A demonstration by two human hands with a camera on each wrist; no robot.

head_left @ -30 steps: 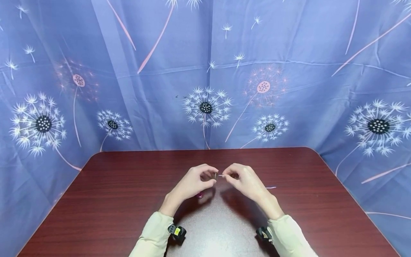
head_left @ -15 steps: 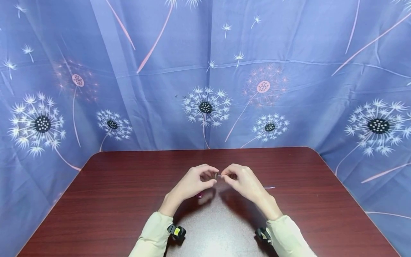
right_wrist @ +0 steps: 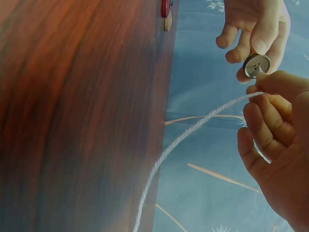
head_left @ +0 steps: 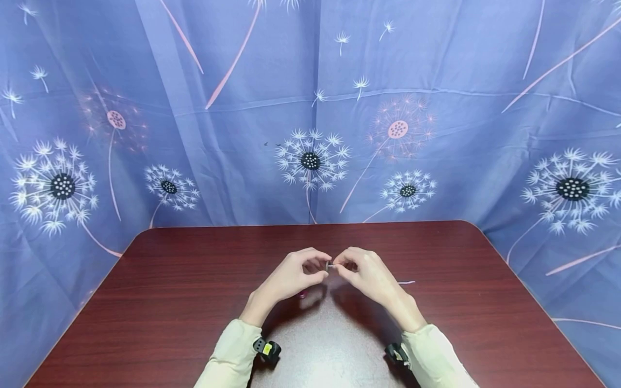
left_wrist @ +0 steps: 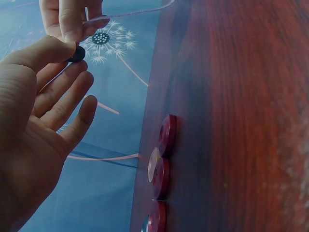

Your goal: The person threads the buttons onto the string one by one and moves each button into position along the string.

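My left hand (head_left: 299, 274) pinches a round button (right_wrist: 252, 66) by its edge, between thumb and fingertips. The button has small holes in its brownish-grey face and a dark rim; from the left wrist view its dark side (left_wrist: 77, 54) shows. Close on its right, my right hand (head_left: 363, 270) holds a pale twisted cord (right_wrist: 193, 127) between thumb and forefinger. The short cord end meets the button's face at the holes, partly hidden by the right thumb. Behind that hand the rest of the cord trails down in a curve toward the tabletop.
On the dark red wooden table (head_left: 194, 302) several buttons lie below my left hand: dark red ones such as this button (left_wrist: 167, 135), and a pale pink button (left_wrist: 153, 164). A blue dandelion-print curtain (head_left: 233, 161) hangs behind the table's far edge.
My right hand has shifted slightly left, bringing the cord end up to the button. The left hand stays nearly in place, the button turned a little.
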